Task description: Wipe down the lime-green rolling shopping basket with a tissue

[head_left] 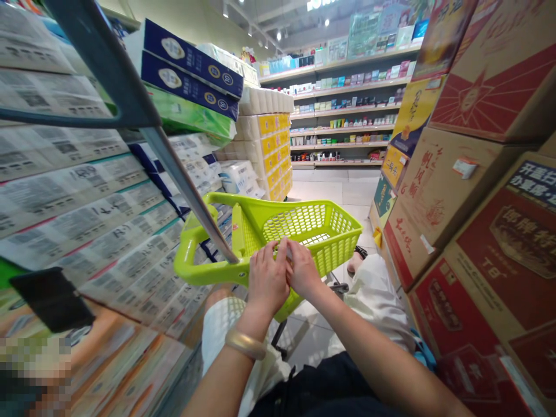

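A lime-green plastic shopping basket cart [330, 231] stands in the aisle right in front of me, its handle bar [195, 272] curving off to the left. My left hand [266, 279] is closed over the near rim of the basket, a gold bangle on its wrist. My right hand [302, 267] presses against it on the same rim, fingers curled, and what they pinch I cannot make out. My knees in white trousers [373, 289] show below the basket.
Stacked tissue and paper packs [87, 191] fill the shelf at left, crossed by a grey metal bar [182, 179]. Brown and red cardboard cartons [478, 191] are piled at right. Yellow toilet-roll packs [273, 150] and far product shelves [343, 110] stand down the tiled aisle.
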The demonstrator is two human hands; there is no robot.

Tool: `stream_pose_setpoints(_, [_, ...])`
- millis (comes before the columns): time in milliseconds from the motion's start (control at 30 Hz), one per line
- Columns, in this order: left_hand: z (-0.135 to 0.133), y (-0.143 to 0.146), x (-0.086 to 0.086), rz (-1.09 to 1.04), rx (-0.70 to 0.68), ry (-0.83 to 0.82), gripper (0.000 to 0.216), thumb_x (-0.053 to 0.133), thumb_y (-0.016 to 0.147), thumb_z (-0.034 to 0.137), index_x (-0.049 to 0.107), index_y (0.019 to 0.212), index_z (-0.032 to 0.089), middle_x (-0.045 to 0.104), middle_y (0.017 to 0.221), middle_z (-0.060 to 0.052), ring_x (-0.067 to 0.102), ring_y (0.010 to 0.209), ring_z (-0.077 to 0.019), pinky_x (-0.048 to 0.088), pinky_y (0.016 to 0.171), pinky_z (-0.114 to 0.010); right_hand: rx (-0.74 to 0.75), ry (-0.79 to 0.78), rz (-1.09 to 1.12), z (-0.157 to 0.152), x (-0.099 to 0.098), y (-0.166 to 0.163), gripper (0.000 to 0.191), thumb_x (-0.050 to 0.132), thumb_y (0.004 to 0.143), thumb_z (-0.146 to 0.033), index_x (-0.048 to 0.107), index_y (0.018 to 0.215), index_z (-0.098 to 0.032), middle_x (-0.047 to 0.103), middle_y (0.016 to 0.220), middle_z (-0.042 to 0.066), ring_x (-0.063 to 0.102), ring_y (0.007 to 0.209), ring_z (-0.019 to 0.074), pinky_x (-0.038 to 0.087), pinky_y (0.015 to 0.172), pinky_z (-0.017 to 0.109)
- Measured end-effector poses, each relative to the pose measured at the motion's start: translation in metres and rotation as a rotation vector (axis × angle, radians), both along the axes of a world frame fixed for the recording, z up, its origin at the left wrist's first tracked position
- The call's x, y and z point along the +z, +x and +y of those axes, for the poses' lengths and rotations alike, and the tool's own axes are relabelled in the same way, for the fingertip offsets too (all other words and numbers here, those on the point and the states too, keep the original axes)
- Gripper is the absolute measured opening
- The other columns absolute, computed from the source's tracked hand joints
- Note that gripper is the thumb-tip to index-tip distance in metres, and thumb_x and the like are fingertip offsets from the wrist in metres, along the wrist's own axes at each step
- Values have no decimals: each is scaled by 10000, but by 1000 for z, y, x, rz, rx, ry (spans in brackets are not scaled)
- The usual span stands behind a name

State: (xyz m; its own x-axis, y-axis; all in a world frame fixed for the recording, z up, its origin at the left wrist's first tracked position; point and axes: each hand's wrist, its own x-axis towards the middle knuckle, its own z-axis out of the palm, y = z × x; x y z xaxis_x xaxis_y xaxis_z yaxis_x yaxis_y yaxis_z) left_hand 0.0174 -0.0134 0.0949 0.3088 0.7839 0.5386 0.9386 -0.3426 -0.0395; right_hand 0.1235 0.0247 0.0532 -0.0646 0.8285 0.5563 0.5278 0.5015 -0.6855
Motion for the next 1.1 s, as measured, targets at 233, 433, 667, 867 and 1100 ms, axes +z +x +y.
stream_pose_setpoints(233, [-25,-37,4,-269,125,458,660,597,793,209,312,1386,160,487,1229,-185,467,1208,-327,400,992,-496,256,-84,42,-16,38,-26,508,507,803,-113,431,1302,-175,631,1230,94,604,1099,204,456,999,361])
stream_pose_setpoints(433, [-26,-63,25,-359,178,316,923,649,773,367,106,1478,122,555,1275,-214,580,1145,-347,471,918,-482,434,-129,147,-18,50,-47,655,493,859,-135,248,1464,-187,584,1338,114,557,1232,190,423,1063,380])
stream_pose_setpoints(667, [-16,-64,44,-467,272,110,841,655,762,409,215,1427,144,727,920,-88,698,862,-305,509,782,-451,505,-150,199,-19,45,-47,721,466,904,-196,92,1520,-195,437,1474,139,377,1392,200,309,1140,457])
stream_pose_setpoints(867, [-14,-66,38,-418,255,107,711,601,780,423,316,1362,130,723,903,-99,691,868,-318,489,796,-470,99,164,-59,-42,76,-29,496,698,761,-308,574,1241,-307,283,1547,27,49,1476,354,171,1137,618])
stream_pose_setpoints(1100, [-15,-65,34,-426,231,156,741,622,708,328,319,1357,137,719,898,-86,687,848,-305,477,785,-449,45,217,-132,-53,86,-22,25,700,775,-319,715,793,-326,424,1420,-55,84,1460,347,136,1124,624])
